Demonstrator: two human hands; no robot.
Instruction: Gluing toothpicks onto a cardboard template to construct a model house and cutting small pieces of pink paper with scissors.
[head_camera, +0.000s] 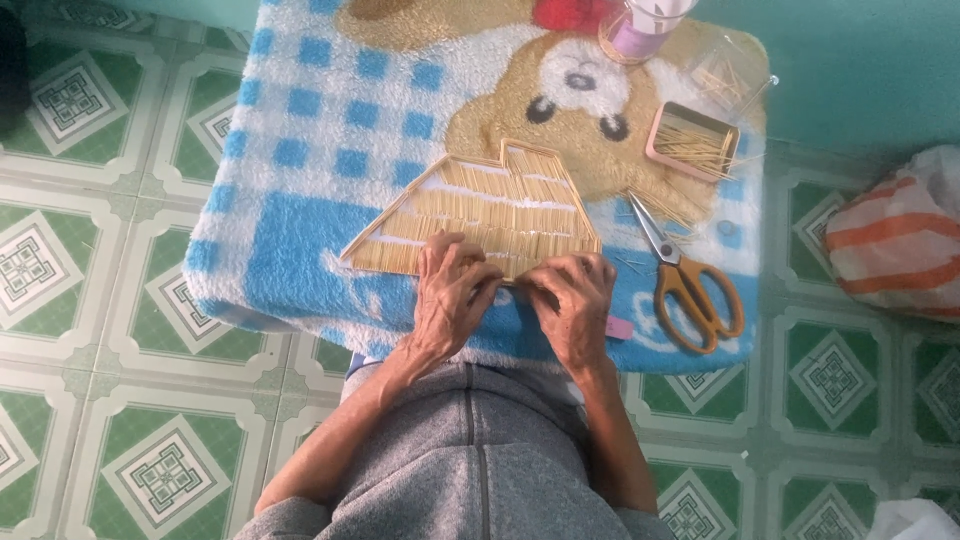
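The toothpick panel (480, 210) lies flat on the fleece blanket (300, 250) that covers the tabletop, directly ahead of me, its near edge under both hands.

Risks, as I judge them:
- Uneven pressure from my left hand (452, 292) could crack a glued row or shift the panel on the soft pile.
- A push from my right hand (575, 300) could buckle the slanted near edge, since the blanket gives no firm backing.
- A sweep of my right forearm could catch the yellow-handled scissors (685, 280) or tip the tray of toothpicks (692, 140) further right.

Pose: my left hand rests palm down, fingers curled with tips pressing on the panel's lower edge. My right hand mirrors it just beside, fingers bent and bearing on the same edge. Neither hand closes around anything; both press rather than grip.
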